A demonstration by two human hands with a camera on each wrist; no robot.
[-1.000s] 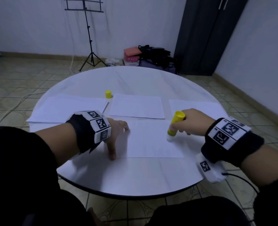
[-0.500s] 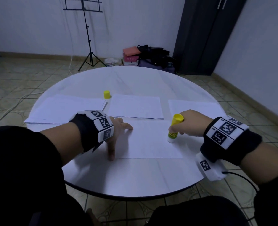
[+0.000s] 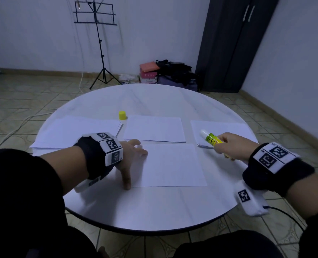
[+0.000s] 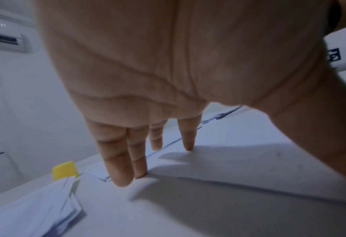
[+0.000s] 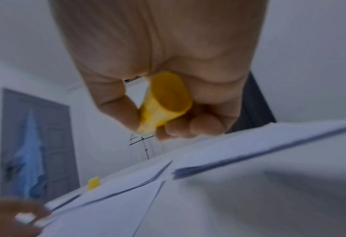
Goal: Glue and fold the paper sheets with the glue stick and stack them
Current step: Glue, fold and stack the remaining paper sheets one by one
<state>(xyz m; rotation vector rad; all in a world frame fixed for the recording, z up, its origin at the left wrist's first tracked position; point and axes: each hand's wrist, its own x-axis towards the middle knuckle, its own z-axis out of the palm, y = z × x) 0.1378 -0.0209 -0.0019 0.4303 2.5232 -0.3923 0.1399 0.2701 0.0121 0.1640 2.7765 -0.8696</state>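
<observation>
Your left hand (image 3: 130, 157) presses spread fingers on the centre sheet (image 3: 173, 164); your right hand (image 3: 230, 146), mid-right, grips the uncapped glue stick (image 3: 211, 139) aloft. Gluing looks finished; folding comes next.

I see white paper sheets (image 3: 170, 165) on a white desk (image 3: 154, 207), a yellow-green glue stick (image 3: 213, 140), its yellow cap (image 3: 122, 115), and black-and-white checked wristbands (image 3: 111, 147).

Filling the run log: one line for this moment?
left hand: presses sheet flat | right hand: holds glue stick, tip off paper | cap: on table
</observation>
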